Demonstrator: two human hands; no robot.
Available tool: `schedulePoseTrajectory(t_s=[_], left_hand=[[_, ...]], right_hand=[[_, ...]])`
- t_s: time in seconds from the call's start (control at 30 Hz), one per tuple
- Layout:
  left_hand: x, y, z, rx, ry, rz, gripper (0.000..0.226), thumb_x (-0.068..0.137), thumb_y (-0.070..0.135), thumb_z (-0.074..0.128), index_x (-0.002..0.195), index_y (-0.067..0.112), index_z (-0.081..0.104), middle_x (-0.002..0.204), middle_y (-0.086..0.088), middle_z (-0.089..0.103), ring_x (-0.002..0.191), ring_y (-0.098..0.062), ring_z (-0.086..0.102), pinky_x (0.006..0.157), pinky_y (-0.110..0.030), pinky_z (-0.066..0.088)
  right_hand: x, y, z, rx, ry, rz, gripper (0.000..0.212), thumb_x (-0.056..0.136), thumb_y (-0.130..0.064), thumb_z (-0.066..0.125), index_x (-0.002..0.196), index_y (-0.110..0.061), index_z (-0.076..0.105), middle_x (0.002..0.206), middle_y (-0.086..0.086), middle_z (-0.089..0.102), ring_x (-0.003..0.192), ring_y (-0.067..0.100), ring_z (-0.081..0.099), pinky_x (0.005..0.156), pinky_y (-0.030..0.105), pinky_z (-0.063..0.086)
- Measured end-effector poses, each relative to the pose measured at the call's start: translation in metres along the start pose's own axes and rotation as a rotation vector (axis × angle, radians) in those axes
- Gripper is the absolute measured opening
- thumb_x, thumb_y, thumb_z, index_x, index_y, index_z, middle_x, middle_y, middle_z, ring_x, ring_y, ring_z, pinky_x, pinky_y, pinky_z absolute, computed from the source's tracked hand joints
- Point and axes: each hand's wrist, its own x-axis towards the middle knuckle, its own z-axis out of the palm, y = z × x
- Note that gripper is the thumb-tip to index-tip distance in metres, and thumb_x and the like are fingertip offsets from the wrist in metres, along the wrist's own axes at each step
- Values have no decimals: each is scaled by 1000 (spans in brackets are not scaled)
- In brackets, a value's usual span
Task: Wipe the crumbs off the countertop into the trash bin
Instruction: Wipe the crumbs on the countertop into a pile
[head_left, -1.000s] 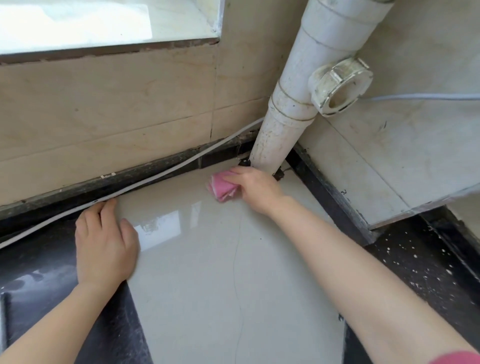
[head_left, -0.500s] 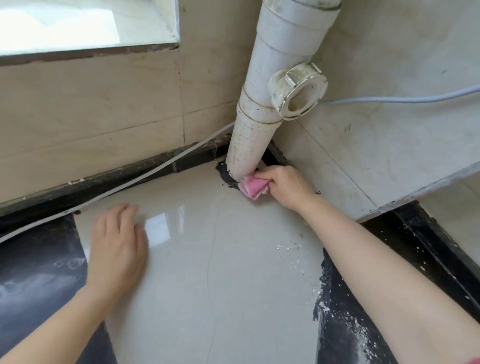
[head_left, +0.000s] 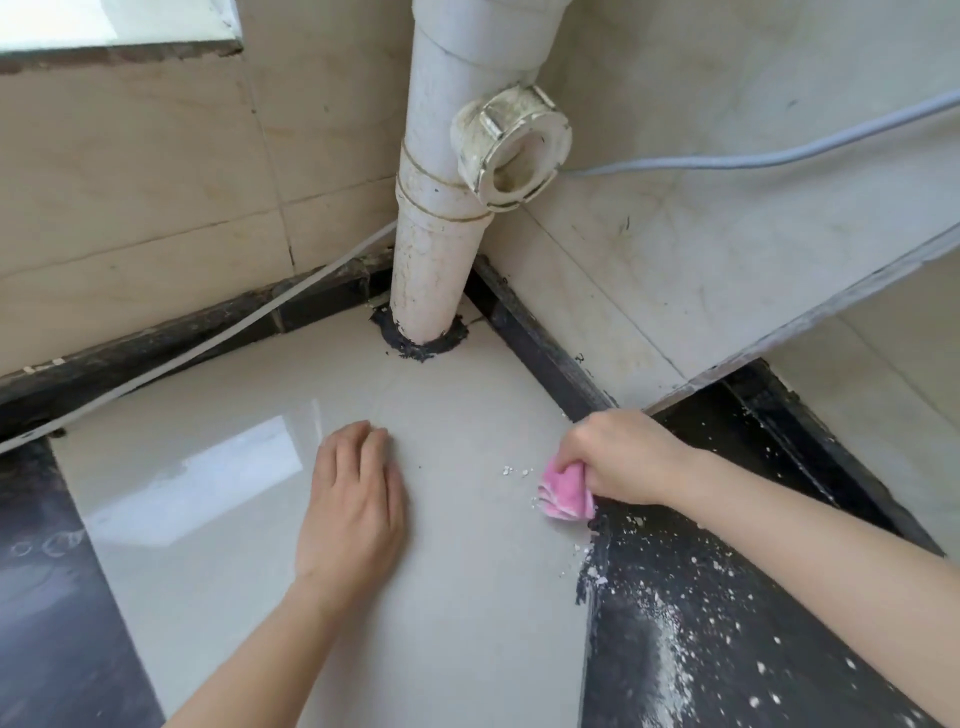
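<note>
My right hand (head_left: 618, 457) grips a bunched pink cloth (head_left: 566, 493) and holds it down at the right edge of the glossy beige countertop (head_left: 457, 597). Small white crumbs (head_left: 514, 471) lie just left of the cloth. Many more white crumbs (head_left: 691, 618) are scattered over the black surface to the right. My left hand (head_left: 353, 499) rests flat on the beige top, fingers straight and together. No trash bin is in view.
A white drain pipe (head_left: 441, 223) with a capped side branch (head_left: 511, 148) rises from the back corner, sealed with black putty (head_left: 421, 345). A white cable (head_left: 197, 353) runs along the left wall base and a grey cable (head_left: 779, 156) crosses the right wall. Tiled walls close in both sides.
My right hand has pulled the pink cloth away from the pipe's base toward me and to the right edge. My left hand has slid right, toward the middle of the beige top.
</note>
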Motion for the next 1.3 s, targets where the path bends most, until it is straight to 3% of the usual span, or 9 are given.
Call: schedulePoseTrajectory(t_s=[0.17,0.3,0.53,0.63,0.73,0.8,0.97,1.13,1.3], left_hand=[[0,-2,1,-43,24,-74,40,92,10,28,125,-4,44,123,-21,44,117,-38,36,109,-41,24],[1,-5,3,-28,13,-63,51,83,5,28,131,-6,39,125,-21,43,115,-40,38,109,-42,24],[0,-6,9,17,19,-97,53,84,3,30,135,-9,33,129,-24,39,117,-39,31,108,-44,22],[-1,-4,8,26,15,-78,52,84,4,31,134,-10,33,128,-26,39,117,-40,31,108,-48,24],[-2,-2,7,33,23,-70,51,84,5,30,133,-10,34,127,-26,40,116,-41,32,108,-48,25],[-2,-2,7,44,28,-60,51,84,6,30,132,-10,35,125,-27,41,114,-42,33,107,-48,25],[0,-1,8,57,18,-57,52,85,9,27,132,-12,36,127,-29,41,115,-46,35,108,-49,25],[0,-3,9,17,25,-80,51,87,10,29,134,-7,34,129,-25,39,118,-41,31,108,-51,27],[-1,-4,9,7,20,-74,52,86,10,29,134,-8,34,129,-25,38,117,-41,31,107,-52,28]], right_hand=[[74,-48,-19,311,337,-140,41,88,-17,60,121,-39,66,109,-5,73,100,21,65,77,30,50],[105,-89,7,165,386,-253,48,91,-25,60,136,-40,52,135,-2,54,123,25,45,94,37,45],[7,-24,74,148,436,-255,48,76,-13,78,120,-29,69,114,7,69,101,28,64,73,35,55],[-49,6,94,111,253,-169,48,84,-10,69,127,-32,63,119,1,67,101,22,60,77,34,55],[-79,27,96,-2,41,-75,34,95,-21,56,120,-41,65,119,-10,63,91,11,47,70,25,40],[-76,30,84,62,112,-20,31,94,-21,56,115,-40,69,120,-10,65,92,11,47,74,25,37],[6,1,40,260,586,-34,25,88,-16,60,108,-19,75,116,9,70,112,30,59,100,44,44],[63,-12,48,102,500,82,57,87,-17,66,141,-12,48,146,12,48,138,28,40,113,35,31],[-18,8,101,234,470,89,59,78,-5,72,134,-17,58,135,2,60,125,23,55,104,37,47]])
